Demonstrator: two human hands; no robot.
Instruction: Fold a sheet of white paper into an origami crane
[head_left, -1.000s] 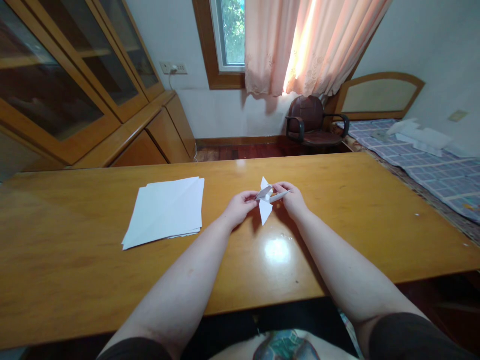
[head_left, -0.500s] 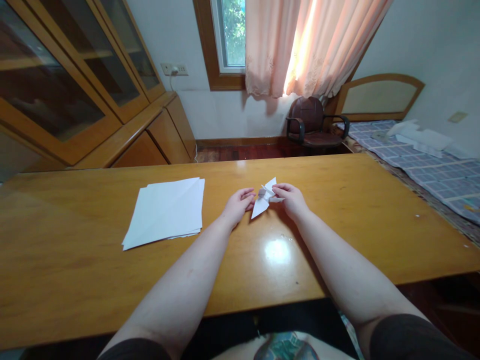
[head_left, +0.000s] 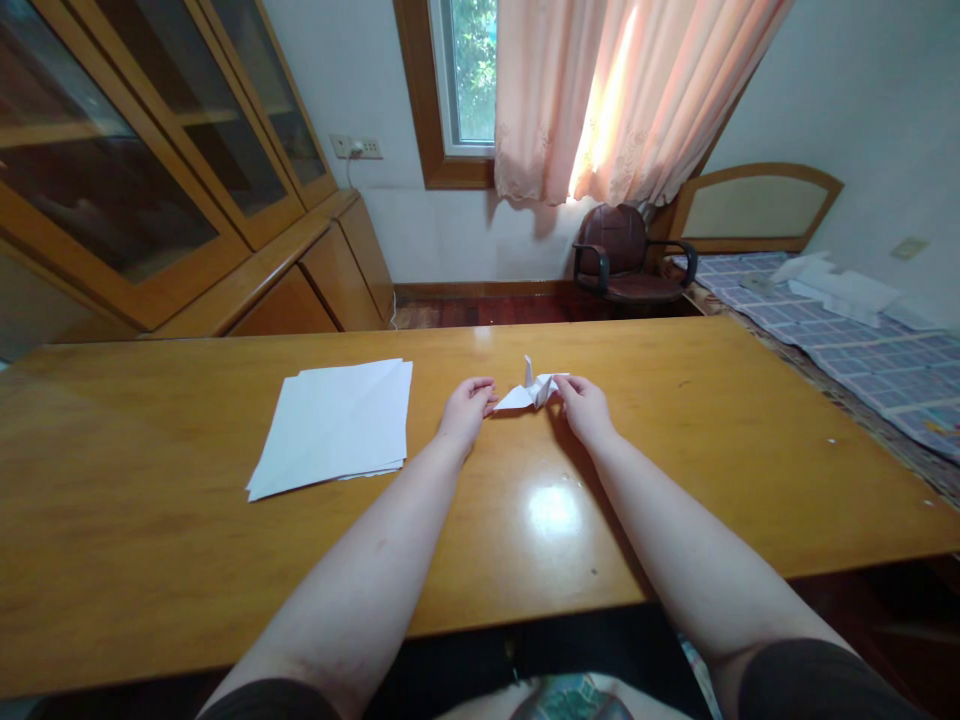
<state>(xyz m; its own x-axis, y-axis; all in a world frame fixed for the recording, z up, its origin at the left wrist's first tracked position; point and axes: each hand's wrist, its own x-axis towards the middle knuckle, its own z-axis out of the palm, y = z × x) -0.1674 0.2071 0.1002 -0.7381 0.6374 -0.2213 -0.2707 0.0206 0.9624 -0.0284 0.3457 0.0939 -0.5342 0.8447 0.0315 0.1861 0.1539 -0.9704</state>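
Observation:
A folded white paper crane point(head_left: 531, 393) is low over the tabletop, its narrow neck pointing up and one wing spread to the left. The fingers of my right hand point(head_left: 586, 408) pinch its right side and cover part of the folds there. At the tip of the left wing is my left hand point(head_left: 465, 410), its fingers loosely curved and slightly apart. Whether those fingertips touch the wing tip I cannot tell.
A stack of white paper sheets point(head_left: 334, 428) lies to the left on the wooden table point(head_left: 150, 430). Beyond the table are a brown armchair point(head_left: 619, 250), a glass-doored cabinet point(head_left: 225, 215) and a bed with a checked cover point(head_left: 825, 325), where more white paper point(head_left: 844, 285) lies.
The crane has turned in my right hand, so its neck now points up and its wing lies more level to the left. My left hand has shifted slightly left.

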